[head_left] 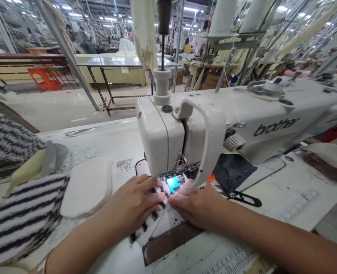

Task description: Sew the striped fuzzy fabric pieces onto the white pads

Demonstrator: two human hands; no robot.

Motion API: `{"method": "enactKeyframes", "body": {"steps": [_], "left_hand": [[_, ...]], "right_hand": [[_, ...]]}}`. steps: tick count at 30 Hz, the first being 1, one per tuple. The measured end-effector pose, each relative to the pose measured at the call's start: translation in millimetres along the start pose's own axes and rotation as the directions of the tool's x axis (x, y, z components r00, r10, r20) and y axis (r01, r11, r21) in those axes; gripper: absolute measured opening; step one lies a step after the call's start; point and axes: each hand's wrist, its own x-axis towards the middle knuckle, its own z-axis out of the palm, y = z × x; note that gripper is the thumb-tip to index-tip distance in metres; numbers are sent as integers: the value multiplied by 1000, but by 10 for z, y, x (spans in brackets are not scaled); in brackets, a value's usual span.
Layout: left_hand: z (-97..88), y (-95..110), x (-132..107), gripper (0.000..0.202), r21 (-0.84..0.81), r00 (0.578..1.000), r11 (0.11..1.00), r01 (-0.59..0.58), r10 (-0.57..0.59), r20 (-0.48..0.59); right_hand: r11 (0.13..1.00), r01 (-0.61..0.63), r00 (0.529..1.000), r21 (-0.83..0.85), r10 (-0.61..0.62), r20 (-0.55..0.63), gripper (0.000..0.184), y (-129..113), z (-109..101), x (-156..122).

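A white sewing machine (182, 125) marked "brother" stands in front of me, its needle area lit. Under the presser foot lies a black-and-white striped fluffy fabric piece (149, 224), partly hidden by my hands. With bent fingers, my left hand (139, 201) grips and presses this fabric left of the needle. My right hand (198, 203) has its fingers closed at the fabric's edge right of the needle, the fingertips of both hands nearly meeting. A bright blue patch (173, 184) shows by the foot.
On the left lie a stack of white padded pieces (84, 188) and striped fluffy pieces (22, 217). A dark fabric pouch (232, 171) rests behind my right hand. Thread cones (222, 17) stand above. Beyond are a metal-legged table (99, 62) and an orange stool (44, 78).
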Motion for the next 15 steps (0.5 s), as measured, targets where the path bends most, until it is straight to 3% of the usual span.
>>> {"method": "enactKeyframes", "body": {"steps": [5,9,12,15], "left_hand": [[86,76,-47,21,70,998,997,45,-41,-56],[196,160,-55,20,113,983,987,118,-99,-155],[263,244,-31,20,169,944,955,244,-193,-269],[221,281,8,20,160,935,937,310,-271,-229]], "right_hand": [[997,81,996,-20,-81,-32,13,-27,30,-22],[999,31,999,-33,-33,-31,11,-18,25,-10],[999,-4,999,-37,3,-32,10,-5,13,-7],[998,61,993,14,-60,-97,11,-31,3,-27]]}}
